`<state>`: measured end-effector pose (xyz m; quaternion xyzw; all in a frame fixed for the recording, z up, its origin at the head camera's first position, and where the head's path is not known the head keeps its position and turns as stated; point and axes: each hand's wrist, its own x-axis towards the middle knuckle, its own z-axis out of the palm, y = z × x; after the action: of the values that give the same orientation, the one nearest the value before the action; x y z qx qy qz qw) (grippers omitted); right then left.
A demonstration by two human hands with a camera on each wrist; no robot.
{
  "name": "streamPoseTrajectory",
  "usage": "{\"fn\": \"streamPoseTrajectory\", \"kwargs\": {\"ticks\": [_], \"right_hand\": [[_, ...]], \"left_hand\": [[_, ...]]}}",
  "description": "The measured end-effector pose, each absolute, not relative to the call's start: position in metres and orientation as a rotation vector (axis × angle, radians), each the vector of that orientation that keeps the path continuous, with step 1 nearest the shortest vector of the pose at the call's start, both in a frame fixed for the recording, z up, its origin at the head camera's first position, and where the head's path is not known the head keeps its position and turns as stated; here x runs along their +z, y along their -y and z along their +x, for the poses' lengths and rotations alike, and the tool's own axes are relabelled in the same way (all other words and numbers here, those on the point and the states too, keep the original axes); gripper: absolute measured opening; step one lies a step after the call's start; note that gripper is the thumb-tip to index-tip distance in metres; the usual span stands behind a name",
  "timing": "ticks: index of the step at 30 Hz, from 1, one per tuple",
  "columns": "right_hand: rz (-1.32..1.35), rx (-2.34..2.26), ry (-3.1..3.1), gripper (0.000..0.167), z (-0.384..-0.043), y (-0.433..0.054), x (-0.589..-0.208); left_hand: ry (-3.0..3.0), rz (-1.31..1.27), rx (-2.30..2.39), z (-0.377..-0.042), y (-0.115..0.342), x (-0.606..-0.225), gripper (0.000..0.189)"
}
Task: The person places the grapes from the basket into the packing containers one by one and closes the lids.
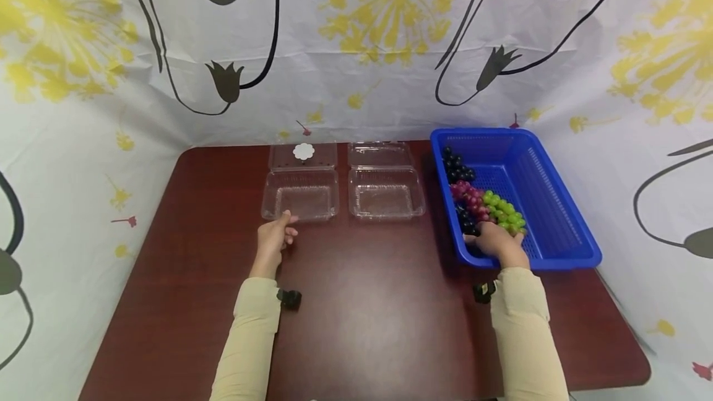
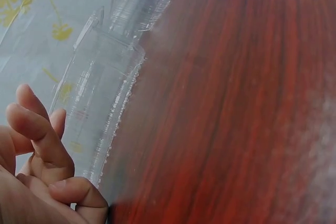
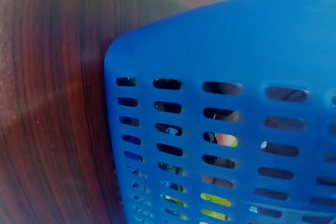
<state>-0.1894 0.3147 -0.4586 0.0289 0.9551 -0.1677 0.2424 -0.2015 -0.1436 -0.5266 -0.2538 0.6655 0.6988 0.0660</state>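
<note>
My right hand [image 1: 498, 243] reaches over the near rim into a blue plastic basket [image 1: 562, 203]. It is right at a bunch of black grapes [image 1: 465, 218] near the basket's front left corner, and I cannot tell whether its fingers grip them. Touching that bunch are red grapes [image 1: 472, 198] and green grapes [image 1: 504, 210]; more black grapes [image 1: 457, 164] lie farther back. The basket's slotted wall [image 3: 220, 51] hides this hand in the right wrist view. My left hand [image 1: 273, 240], fingers loosely bent and holding nothing, hovers by the front edge of the left clear plastic box [image 1: 301, 202].
To the right of that box stands a second clear plastic box [image 1: 387, 200]. Both lids are folded back, the left lid [image 1: 320, 156] bearing a white scalloped label [image 1: 303, 151]. Everything stands on a reddish-brown wooden table [image 1: 362, 302], with a patterned white cloth [image 1: 312, 48] behind it.
</note>
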Motion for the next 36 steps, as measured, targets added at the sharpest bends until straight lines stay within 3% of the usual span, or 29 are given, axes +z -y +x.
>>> {"fn": "streamPoseTrajectory", "kwargs": {"ticks": [9, 18, 36], "right_hand": [[0.031, -0.482, -2.530, 0.079, -0.1914, -0.3186, -0.4574], [0.060, -0.497, -2.533, 0.076, -0.1974, -0.3182, -0.4543], [0.120, -0.606, -2.655, 0.048, -0.1916, -0.3158, -0.4598]], "left_hand": [[-1.994, -0.747, 2.119, -0.2046, 0.1433, -0.5260, 0.047], [-1.993, -0.724, 2.152, -0.2074, 0.1449, -0.5207, 0.047], [-2.000, -0.740, 2.129, -0.1984, 0.1463, -0.5279, 0.046]]}}
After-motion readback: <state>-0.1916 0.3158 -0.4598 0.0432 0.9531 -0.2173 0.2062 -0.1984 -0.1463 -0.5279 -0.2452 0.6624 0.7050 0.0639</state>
